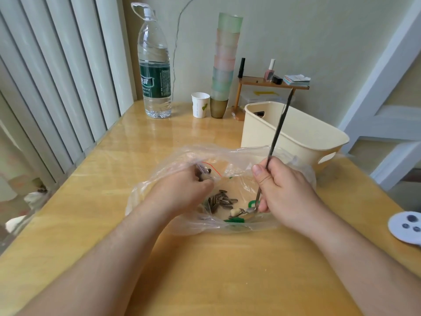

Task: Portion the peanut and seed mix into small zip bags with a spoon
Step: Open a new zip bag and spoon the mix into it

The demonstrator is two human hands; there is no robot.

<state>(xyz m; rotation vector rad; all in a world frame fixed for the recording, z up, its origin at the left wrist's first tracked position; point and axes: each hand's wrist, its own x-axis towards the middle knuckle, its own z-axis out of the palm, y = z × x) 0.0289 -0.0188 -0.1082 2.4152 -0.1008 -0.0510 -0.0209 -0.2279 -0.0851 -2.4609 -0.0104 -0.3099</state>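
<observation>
A large clear plastic bag point(234, 156) lies open on the wooden table point(114, 201). Striped sunflower seeds point(219, 200) and a pale peanut point(234, 211) lie inside it. My left hand point(182, 190) reaches into the bag and pinches a small zip bag point(205, 172) with a red seal line and a few seeds in it. My right hand point(284, 192) grips a long thin metal spoon point(276, 133), handle pointing up and away. Its bowl point(249, 210) rests low in the big bag beside the peanut.
A cream plastic bin point(296, 137) stands just behind the bag on the right. Further back are a large water bottle point(155, 71), a paper cup point(200, 107), a tall stack of pastel cups point(224, 65) and a small wooden shelf point(273, 84). A white round object point(405, 226) lies at the right edge.
</observation>
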